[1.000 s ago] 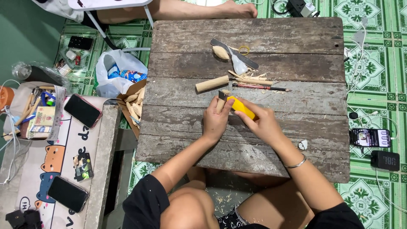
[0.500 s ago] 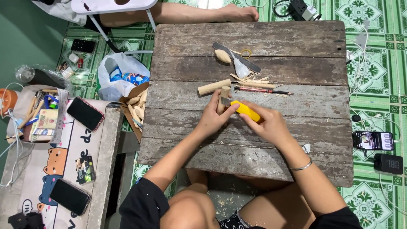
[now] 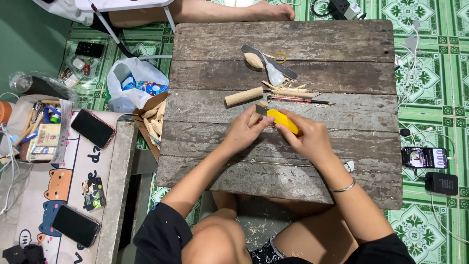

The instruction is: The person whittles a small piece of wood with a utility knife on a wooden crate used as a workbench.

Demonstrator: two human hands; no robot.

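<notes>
Gripping a yellow utility knife (image 3: 283, 121), the right hand (image 3: 305, 139) sets its blade against a small wooden piece (image 3: 255, 117) pinched in the left hand (image 3: 243, 133), both over the weathered plank table (image 3: 342, 44). A wooden dowel (image 3: 244, 96), red pencil (image 3: 298, 100) and shavings (image 3: 286, 89) lie just beyond.

Count on view: one plank table (image 3: 342, 44), one wooden dowel (image 3: 244, 96), one yellow utility knife (image 3: 283, 121), one red pencil (image 3: 298, 100), four phones (image 3: 93, 128) (image 3: 75, 225) (image 3: 424, 157) (image 3: 89, 49), one white plastic bag (image 3: 132, 83), two hands (image 3: 243, 131) (image 3: 309, 139).
</notes>
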